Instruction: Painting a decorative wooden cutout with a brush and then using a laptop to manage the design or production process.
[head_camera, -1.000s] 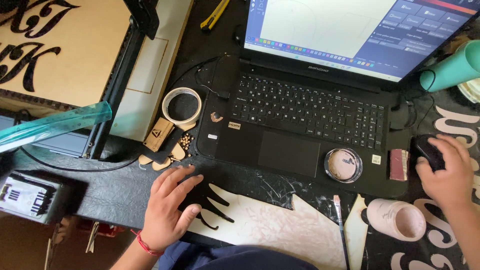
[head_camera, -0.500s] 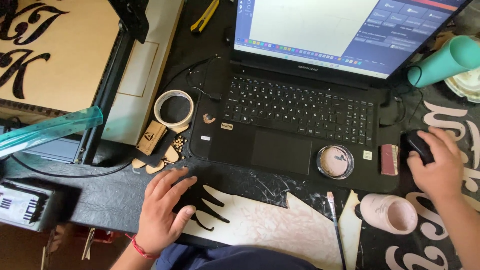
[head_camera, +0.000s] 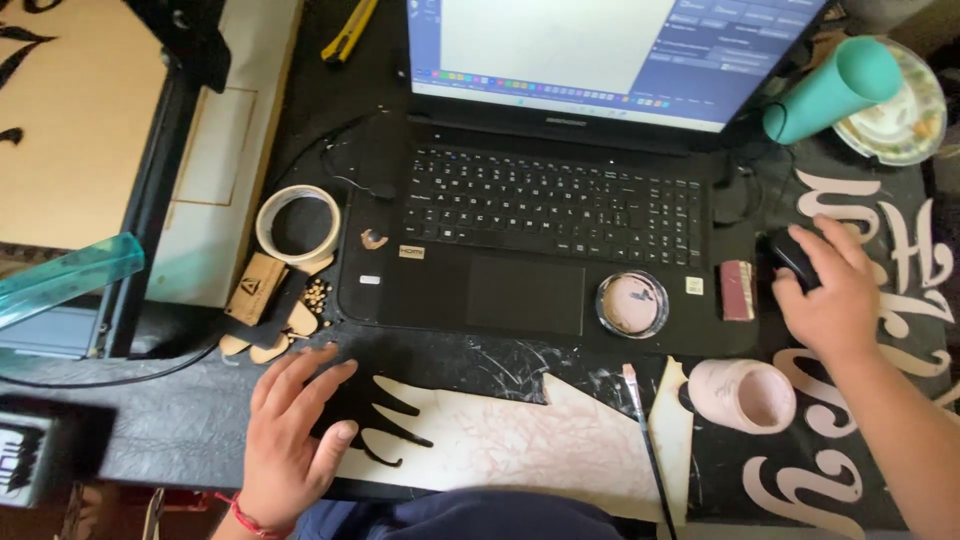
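Hands at a cluttered worktop (head_camera: 180, 430). Right hand (head_camera: 830, 295) curled over a black computer mouse (head_camera: 792, 255), just right of the open laptop (head_camera: 540, 230). Left hand (head_camera: 295, 440) flat, fingers spread and holding nothing, resting on a black cut-out shape (head_camera: 385, 420) that lies on a pale painted sheet (head_camera: 520, 440). Nearby: 1 masking-tape roll (head_camera: 298, 225), 1 paintbrush (head_camera: 645, 440), 1 pink jar (head_camera: 745, 395).

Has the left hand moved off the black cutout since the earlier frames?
No. The left hand lies flat on the black cutout, just below the small wooden pieces, as before; only the head camera has shifted.
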